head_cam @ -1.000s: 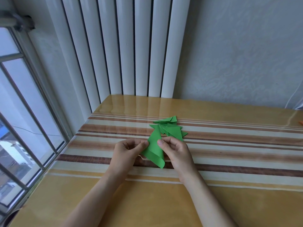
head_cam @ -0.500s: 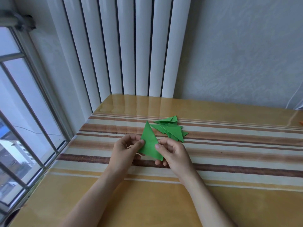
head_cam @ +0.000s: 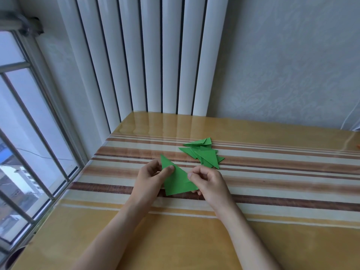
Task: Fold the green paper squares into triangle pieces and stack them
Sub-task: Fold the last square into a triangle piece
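You hold one green paper triangle (head_cam: 176, 179) just above the striped desk (head_cam: 272, 191). Your left hand (head_cam: 150, 179) pinches its left edge with thumb on top, and your right hand (head_cam: 209, 181) pinches its right corner. The stack of folded triangles (head_cam: 203, 154) lies farther right. No writing is readable.

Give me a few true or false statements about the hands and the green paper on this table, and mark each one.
1. Both hands hold one green triangle. True: the left hand and the right hand pinch it.
2. The pile of folded pieces lies nearer the person than the hands. False: it lies beyond them, toward the radiator.
3. The held paper is a flat square. False: it is a triangle.
4. The table has a striped covering. True.
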`<state>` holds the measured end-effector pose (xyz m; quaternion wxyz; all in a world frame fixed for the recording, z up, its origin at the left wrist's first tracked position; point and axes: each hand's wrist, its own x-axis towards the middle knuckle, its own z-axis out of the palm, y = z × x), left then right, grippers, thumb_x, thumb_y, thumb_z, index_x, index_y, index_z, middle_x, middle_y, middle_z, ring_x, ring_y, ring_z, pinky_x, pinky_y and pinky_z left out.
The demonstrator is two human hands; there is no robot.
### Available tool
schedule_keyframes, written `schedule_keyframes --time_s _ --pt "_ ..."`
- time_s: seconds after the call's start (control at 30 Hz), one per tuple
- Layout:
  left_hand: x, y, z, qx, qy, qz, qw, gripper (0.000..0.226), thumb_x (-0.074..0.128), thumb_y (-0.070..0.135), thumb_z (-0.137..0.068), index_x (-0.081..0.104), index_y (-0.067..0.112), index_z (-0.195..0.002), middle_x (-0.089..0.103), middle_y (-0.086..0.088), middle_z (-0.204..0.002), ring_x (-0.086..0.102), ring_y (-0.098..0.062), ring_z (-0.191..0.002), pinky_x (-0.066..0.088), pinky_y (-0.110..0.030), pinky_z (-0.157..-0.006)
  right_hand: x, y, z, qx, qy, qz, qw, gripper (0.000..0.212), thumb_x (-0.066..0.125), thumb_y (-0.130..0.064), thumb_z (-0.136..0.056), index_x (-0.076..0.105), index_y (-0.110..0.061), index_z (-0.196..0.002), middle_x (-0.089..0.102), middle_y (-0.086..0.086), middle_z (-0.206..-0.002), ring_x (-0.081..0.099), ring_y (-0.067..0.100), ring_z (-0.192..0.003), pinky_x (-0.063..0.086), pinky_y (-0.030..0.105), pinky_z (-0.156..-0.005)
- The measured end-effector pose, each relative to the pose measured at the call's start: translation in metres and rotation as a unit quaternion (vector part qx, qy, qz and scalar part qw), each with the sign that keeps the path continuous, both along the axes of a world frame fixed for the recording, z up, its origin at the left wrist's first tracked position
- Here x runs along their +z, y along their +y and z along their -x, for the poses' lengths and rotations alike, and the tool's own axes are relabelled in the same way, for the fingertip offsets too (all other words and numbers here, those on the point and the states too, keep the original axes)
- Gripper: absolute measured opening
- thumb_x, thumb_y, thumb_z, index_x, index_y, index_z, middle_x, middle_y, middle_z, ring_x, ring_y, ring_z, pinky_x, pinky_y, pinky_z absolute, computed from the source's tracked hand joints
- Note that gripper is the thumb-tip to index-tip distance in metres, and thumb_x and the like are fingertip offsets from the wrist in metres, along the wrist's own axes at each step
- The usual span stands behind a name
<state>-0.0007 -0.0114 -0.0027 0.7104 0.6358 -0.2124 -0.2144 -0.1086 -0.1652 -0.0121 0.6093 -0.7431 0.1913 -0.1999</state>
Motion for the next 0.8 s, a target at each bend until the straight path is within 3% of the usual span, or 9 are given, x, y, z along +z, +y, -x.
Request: schedule_keyframes --time_s 0.07,0.17,0.23,0.4,0.5,0.6,0.67,0.73,0.8 --pt "0.002 -0.001 0.001 0.0 -0.002 0.014 1.0 0.016 0.071 0.017 -0.097 0.07 0.001 -0.098 0.069 -0.011 -0.082 0.069 -0.021 -0.08 0.06 -0.035 -0.073 -0.001 0.0 0.0 0.009 0.008 0.024 1.0 0.019 0.068 -0.016 -0.098 0.073 -0.019 -0.079 0.06 -0.005 -0.072 0.053 0.007 -0.067 0.047 0.028 -0.061" --pt "0.0 0.0 -0.002 0.011 0.001 0.012 1.0 0.012 0.074 0.017 -0.094 0.073 0.005 -0.094 0.071 -0.007 -0.084 0.069 -0.022 -0.084 0.061 -0.039 -0.079 0.001 0.001 0.0 -0.028 -0.015 -0.031 0.999 0.018 0.07 -0.018 -0.098 0.074 -0.016 -0.081 0.069 -0.005 -0.074 0.064 0.009 -0.073 0.052 0.024 -0.062" --pt "-0.001 0.0 -0.003 -0.01 -0.007 -0.003 1.0 0.007 0.075 0.014 -0.093 0.074 0.006 -0.094 0.073 -0.009 -0.089 0.071 -0.021 -0.088 0.063 -0.034 -0.079 0.002 -0.001 0.0 -0.063 -0.043 -0.078 0.994 0.014 0.073 -0.022 -0.097 0.078 -0.014 -0.087 0.077 0.0 -0.082 0.073 0.014 -0.08 0.055 0.021 -0.066" --pt "-0.006 -0.001 0.004 -0.092 -0.093 -0.084 0.988 0.006 0.077 0.01 -0.092 0.078 0.014 -0.096 0.076 -0.005 -0.081 0.071 -0.014 -0.076 0.059 -0.027 -0.075 0.004 -0.002 0.001 -0.087 -0.109 -0.156 0.978 0.015 0.075 -0.02 -0.095 0.08 -0.01 -0.105 0.08 0.006 -0.105 0.075 0.021 -0.099 0.06 0.033 -0.087" --pt "-0.006 -0.003 0.003 -0.077 -0.078 -0.069 0.992 0.003 0.075 0.01 -0.093 0.076 0.008 -0.095 0.074 -0.013 -0.079 0.074 -0.019 -0.074 0.057 -0.028 -0.074 0.005 0.0 0.0 -0.051 -0.107 -0.185 0.976 0.015 0.073 -0.014 -0.095 0.076 -0.009 -0.11 0.08 0.006 -0.104 0.074 0.016 -0.093 0.058 0.025 -0.077" --pt "-0.007 -0.001 -0.001 -0.053 -0.06 -0.054 0.995 0.011 0.078 0.016 -0.092 0.073 0.007 -0.094 0.069 -0.021 -0.079 0.068 -0.019 -0.073 0.053 -0.03 -0.074 0.003 0.002 -0.001 -0.007 -0.064 -0.139 0.988 0.016 0.072 -0.008 -0.096 0.074 -0.012 -0.111 0.08 0.006 -0.101 0.075 0.015 -0.088 0.059 0.025 -0.068" --pt "-0.008 -0.001 -0.001 -0.062 -0.057 -0.058 0.995 0.017 0.077 0.029 -0.09 0.072 0.013 -0.093 0.07 -0.029 -0.089 0.069 -0.037 -0.078 0.054 -0.042 -0.079 0.002 0.003 -0.002 0.015 -0.057 -0.111 0.992 0.014 0.069 -0.003 -0.097 0.075 -0.008 -0.11 0.08 0.006 -0.093 0.074 0.016 -0.08 0.058 0.024 -0.064" --pt "-0.007 -0.001 0.002 -0.063 -0.063 -0.053 0.995 0.022 0.074 0.036 -0.09 0.072 0.015 -0.095 0.072 -0.026 -0.094 0.07 -0.047 -0.088 0.058 -0.052 -0.084 0.0 0.003 -0.001 0.04 -0.031 -0.053 0.997 0.015 0.07 -0.006 -0.098 0.075 -0.012 -0.11 0.078 0.002 -0.086 0.072 0.015 -0.071 0.056 0.024 -0.062" --pt "-0.003 -0.001 0.003 -0.049 -0.066 -0.038 0.996 0.017 0.073 0.029 -0.096 0.072 0.012 -0.096 0.074 -0.017 -0.09 0.071 -0.038 -0.086 0.059 -0.05 -0.082 -0.003 0.003 -0.002 0.077 0.005 0.026 0.997 0.017 0.072 -0.015 -0.098 0.075 -0.021 -0.113 0.078 0.002 -0.091 0.072 0.02 -0.074 0.06 0.033 -0.068"
